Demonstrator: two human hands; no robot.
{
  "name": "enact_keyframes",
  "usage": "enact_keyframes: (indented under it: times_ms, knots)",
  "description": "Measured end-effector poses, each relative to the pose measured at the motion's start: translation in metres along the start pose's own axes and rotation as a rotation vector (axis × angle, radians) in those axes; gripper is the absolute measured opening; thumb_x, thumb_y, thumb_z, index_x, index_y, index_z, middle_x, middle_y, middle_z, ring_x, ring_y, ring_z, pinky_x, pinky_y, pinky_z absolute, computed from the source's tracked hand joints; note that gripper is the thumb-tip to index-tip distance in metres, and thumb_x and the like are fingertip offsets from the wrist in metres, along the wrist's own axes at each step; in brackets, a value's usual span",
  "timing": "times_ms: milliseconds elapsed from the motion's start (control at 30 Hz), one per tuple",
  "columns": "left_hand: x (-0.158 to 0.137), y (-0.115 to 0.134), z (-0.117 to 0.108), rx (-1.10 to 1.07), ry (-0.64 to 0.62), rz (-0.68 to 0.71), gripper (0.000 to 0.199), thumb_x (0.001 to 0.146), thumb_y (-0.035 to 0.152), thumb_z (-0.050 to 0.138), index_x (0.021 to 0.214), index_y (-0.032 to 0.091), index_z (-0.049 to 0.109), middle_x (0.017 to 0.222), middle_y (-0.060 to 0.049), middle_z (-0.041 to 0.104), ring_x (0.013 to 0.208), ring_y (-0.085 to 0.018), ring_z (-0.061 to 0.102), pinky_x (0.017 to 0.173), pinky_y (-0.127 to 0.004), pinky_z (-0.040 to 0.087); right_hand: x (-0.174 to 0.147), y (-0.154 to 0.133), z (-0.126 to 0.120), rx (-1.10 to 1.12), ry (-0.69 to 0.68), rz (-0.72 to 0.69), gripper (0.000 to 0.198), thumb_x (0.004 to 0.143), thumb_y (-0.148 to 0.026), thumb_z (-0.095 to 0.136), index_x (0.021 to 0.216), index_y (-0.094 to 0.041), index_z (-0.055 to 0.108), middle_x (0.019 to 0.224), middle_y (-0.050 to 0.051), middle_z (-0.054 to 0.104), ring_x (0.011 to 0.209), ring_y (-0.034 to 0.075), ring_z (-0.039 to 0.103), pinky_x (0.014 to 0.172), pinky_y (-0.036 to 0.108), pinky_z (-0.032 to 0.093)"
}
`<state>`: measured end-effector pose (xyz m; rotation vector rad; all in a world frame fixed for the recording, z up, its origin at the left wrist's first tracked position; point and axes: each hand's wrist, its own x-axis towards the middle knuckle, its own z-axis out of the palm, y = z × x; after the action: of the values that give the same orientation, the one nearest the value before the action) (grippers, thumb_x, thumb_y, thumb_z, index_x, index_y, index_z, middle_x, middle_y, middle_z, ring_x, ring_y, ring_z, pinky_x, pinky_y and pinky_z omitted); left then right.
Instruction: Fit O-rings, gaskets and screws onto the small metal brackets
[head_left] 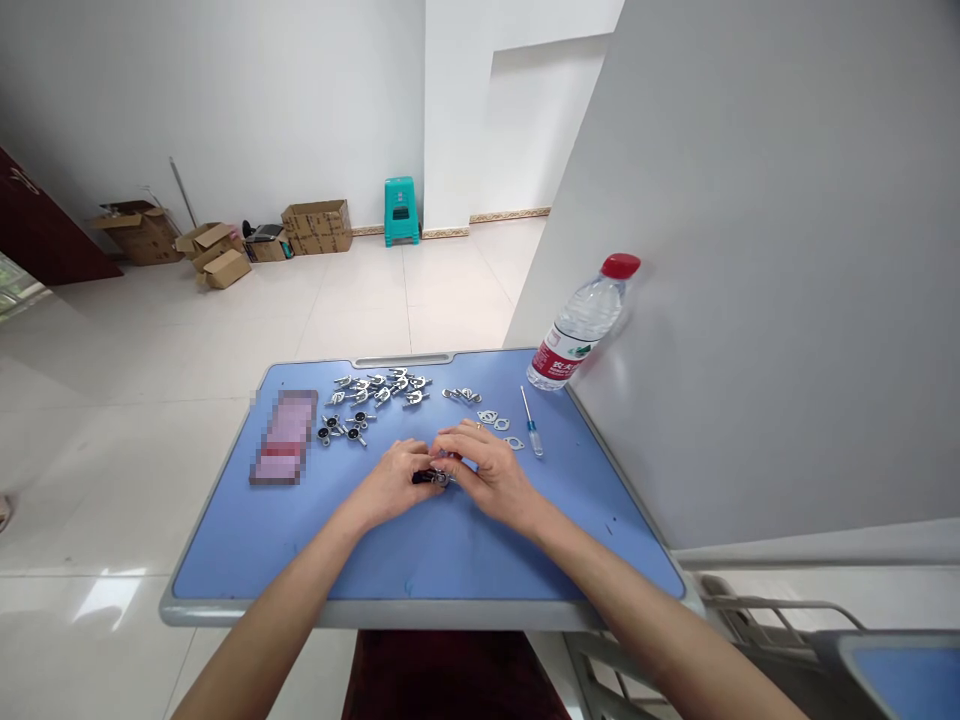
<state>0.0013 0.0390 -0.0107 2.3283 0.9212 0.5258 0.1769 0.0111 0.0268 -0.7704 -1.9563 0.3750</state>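
Over the middle of the blue desk (360,560), my left hand (397,482) is closed around a small black and silver metal part (435,478). My right hand (484,468) meets it from the other side, fingers pinched at the same part; anything else between those fingertips is hidden. Beyond my left hand lie several round black-centred metal parts (354,433). Farther back is a group of silver U-shaped metal pieces (382,393). Flat silver plates with holes (514,443) lie just past my right hand, beside a screwdriver (533,438) with a clear blue handle. Small curved metal pieces (466,396) sit behind them.
A water bottle (581,325) with a red cap stands at the desk's back right, near the grey partition (787,280). A blurred pinkish flat object (289,435) lies at the left. Cardboard boxes (319,228) and a teal stool (401,210) stand by the far wall.
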Motion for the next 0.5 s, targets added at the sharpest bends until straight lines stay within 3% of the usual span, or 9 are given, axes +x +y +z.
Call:
enact_keyframes:
  times_ms: [500]
  knots:
    - [-0.0008,-0.0003,0.0011,0.03,0.013,0.005,0.006,0.085,0.017,0.065,0.083,0.021,0.069,0.088,0.0,0.064,0.087,-0.019,0.056,0.082,-0.032,0.042,-0.0027,0.0008,0.0035,-0.042,0.01,0.035,0.016,0.095,-0.018,0.048,0.084,-0.021,0.058,0.072,0.001,0.061,0.069,0.016,0.055,0.07,0.03,0.041]
